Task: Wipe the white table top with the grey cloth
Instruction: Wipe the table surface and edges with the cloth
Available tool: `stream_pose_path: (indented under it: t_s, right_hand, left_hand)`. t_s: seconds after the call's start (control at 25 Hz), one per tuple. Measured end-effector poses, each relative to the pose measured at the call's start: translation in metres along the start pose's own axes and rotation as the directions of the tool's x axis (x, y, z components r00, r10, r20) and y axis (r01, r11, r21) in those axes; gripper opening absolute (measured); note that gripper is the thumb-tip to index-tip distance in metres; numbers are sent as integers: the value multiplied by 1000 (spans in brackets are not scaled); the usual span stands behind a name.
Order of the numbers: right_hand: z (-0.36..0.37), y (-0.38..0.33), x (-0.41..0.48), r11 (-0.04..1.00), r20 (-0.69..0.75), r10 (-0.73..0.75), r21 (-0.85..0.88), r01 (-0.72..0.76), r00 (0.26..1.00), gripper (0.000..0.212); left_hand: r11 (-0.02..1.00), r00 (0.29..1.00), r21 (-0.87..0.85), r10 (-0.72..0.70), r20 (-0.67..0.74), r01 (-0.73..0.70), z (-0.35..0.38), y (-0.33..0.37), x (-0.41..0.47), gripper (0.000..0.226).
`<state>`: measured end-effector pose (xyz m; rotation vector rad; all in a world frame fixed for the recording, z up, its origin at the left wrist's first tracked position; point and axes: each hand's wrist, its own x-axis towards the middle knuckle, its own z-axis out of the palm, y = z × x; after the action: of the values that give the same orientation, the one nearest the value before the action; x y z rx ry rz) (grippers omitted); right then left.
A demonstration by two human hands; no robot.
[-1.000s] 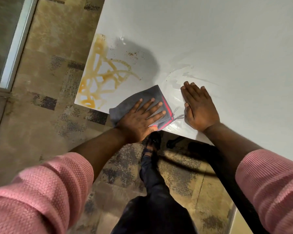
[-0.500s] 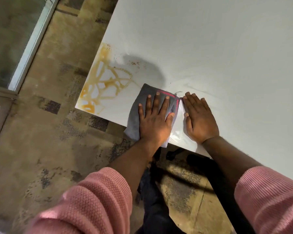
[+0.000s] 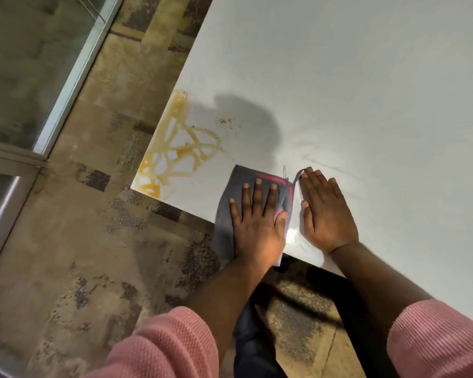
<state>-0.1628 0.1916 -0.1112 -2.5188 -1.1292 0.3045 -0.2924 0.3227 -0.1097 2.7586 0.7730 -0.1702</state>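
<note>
A: What is lying nearest?

B: Two pink sleeves [image 3: 170, 347] are reaching in from the near edge, over a patterned floor [image 3: 74, 241].

A: And the hands?

B: The left hand [image 3: 257, 225] is pressing flat, fingers spread, on the grey cloth [image 3: 224, 211]. It is not gripping it, only lying open on top. The right hand [image 3: 325, 214] is lying open too, palm down on the bare tabletop [image 3: 366, 91], just right of the cloth.

A: Where is the cloth sitting?

B: At the near edge of the tabletop, its near part hanging over the edge. A red stripe is showing along its far and right sides.

A: Anything farther?

B: A yellow-brown stain [image 3: 172, 154] is spreading over the left corner, left of the cloth and apart from it.
</note>
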Motion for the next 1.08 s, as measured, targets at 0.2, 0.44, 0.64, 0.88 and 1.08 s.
stream_pose_path:
  t_s: [0.2,0.44,0.64,0.88,1.08]
  right_hand:
    - [3,1,5,996,-24,50,77,-48,998,63]
    - [3,0,3,994,-48,69,93,-64,997,65]
    - [3,3,5,996,-70,53,81,-47,996,64]
    - [-7,-10,7,993,-152,85,92,-72,985,69]
    - [10,-88,62,992,-58,123,20,-122,991,65]
  left_hand:
    - [988,989,35,147,15,-148,-7,25,58,65]
    - [969,971,79,230,68,-236,-14,35,89,67]
    - [957,959,-126,273,82,-262,-33,1,54,68]
    - [981,985,-105,170,26,-166,-56,-95,21,75]
    - [961,959,68,257,124,-266,-46,-119,32,94]
